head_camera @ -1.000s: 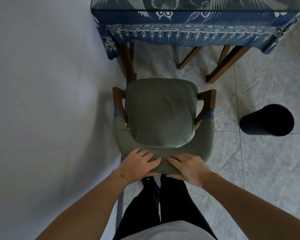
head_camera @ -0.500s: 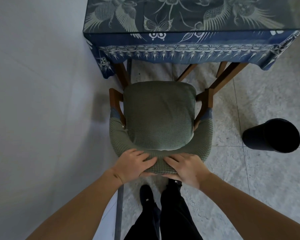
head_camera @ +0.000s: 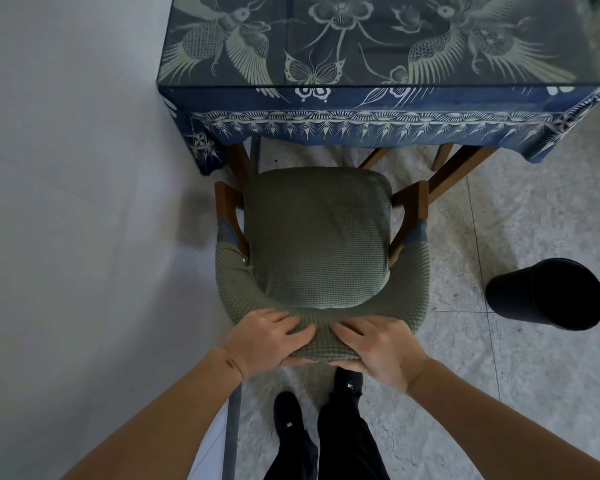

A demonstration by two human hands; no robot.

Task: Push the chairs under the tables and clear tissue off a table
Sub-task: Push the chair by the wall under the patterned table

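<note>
On one chair's (head_camera: 317, 237) backrest, our left hand (head_camera: 262, 339) and right hand (head_camera: 378, 348) clamp curled fingers; one table (head_camera: 361, 98) ahead.

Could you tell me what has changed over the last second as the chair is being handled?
The chair has been pushed forward, so its seat front now sits close to the hanging edge of the tablecloth, though not yet under it. The person has stepped forward behind it. Both hands, left hand and right hand, keep gripping the top of the backrest. The black bin has stayed put.
</note>
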